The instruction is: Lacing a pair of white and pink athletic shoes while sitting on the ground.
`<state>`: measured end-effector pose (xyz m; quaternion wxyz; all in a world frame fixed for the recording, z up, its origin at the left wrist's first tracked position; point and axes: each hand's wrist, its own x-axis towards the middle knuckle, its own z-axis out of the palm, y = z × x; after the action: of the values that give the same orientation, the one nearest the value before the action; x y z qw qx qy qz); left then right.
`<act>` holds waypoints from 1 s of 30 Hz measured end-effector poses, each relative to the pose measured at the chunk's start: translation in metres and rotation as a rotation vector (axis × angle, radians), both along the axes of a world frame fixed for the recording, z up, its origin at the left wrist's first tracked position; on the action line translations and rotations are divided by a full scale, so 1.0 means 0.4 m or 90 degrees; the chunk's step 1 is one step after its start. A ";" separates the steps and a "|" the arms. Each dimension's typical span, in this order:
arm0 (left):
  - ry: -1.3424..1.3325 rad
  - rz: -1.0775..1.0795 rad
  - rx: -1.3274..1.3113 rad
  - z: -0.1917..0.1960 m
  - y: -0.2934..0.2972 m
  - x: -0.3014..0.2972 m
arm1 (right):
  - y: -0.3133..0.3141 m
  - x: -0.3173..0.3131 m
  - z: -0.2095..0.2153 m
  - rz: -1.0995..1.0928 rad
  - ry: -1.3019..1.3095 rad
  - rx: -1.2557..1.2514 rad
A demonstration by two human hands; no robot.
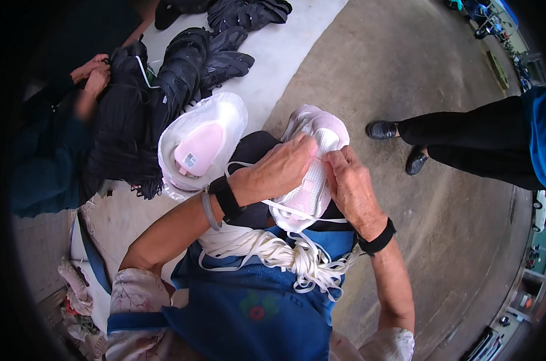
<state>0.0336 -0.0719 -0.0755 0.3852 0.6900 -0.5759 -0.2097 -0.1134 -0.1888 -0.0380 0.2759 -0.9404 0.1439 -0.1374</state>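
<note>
My left hand point(285, 163) grips the top of a white and pink mesh shoe point(312, 186) held over my lap. At the shoe's right side my right hand point(348, 183) pinches its upper edge, close to the left hand's fingers. A white lace point(249, 165) loops out from under my left hand. Beneath the shoe, a bundle of white laces point(273, 249) lies on my blue apron point(255, 307). Both wrists wear black bands.
A second white and pink shoe point(200, 144) lies sole-inward to the left. Black shoes point(219, 57) are piled on a white surface behind. Another person in dark clothes point(86, 120) works at left. Someone's black-trousered legs and shoes point(399, 141) stand on the concrete at right.
</note>
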 end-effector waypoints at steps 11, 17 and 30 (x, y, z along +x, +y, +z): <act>-0.047 -0.034 -0.036 0.012 -0.008 0.001 | 0.012 -0.004 -0.023 -0.086 -0.094 0.072; -0.026 -0.014 -0.017 0.005 -0.005 -0.003 | -0.001 -0.008 -0.012 -0.050 -0.053 0.115; -0.018 -0.007 0.003 -0.002 -0.003 0.003 | -0.012 0.011 -0.006 -0.011 -0.053 0.071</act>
<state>0.0346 -0.0732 -0.0763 0.3745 0.6907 -0.5843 -0.2034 -0.1089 -0.1937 -0.0405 0.3324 -0.9156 0.1481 -0.1708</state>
